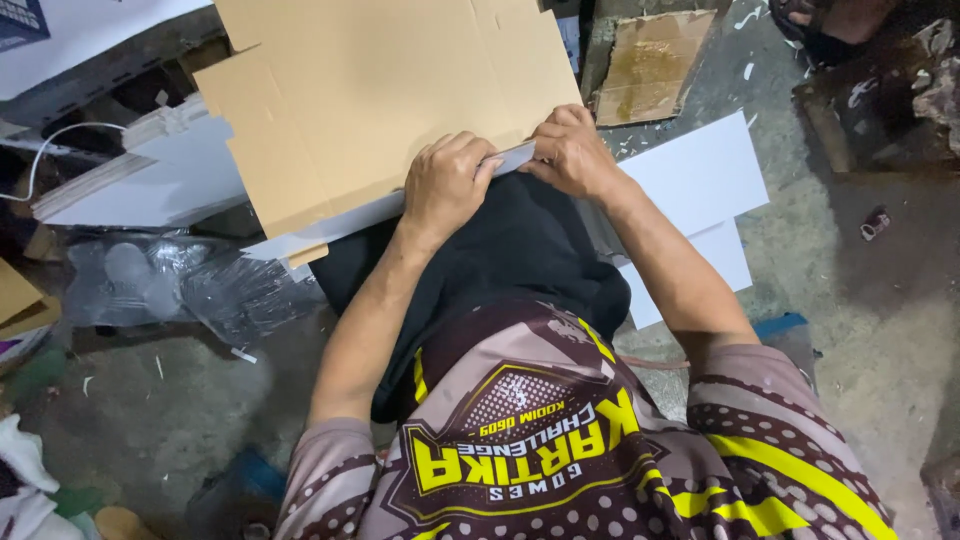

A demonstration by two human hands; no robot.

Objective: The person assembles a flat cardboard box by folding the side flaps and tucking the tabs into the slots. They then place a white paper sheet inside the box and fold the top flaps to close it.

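Two bare hands work at one flat brown corrugated cardboard sheet (380,90), which lies across the person's lap and reaches away from the body. The left hand (445,185) and the right hand (572,152) sit close together at its near edge, fingers (478,150) curled shut over that edge and the thin white board (350,218) beneath. The cardboard is plain, creased, with notched flaps. Two white flat panels (700,180) lie on the concrete floor (860,330) beside the right arm. One crumpled clear plastic bag (190,285) lies to the left.
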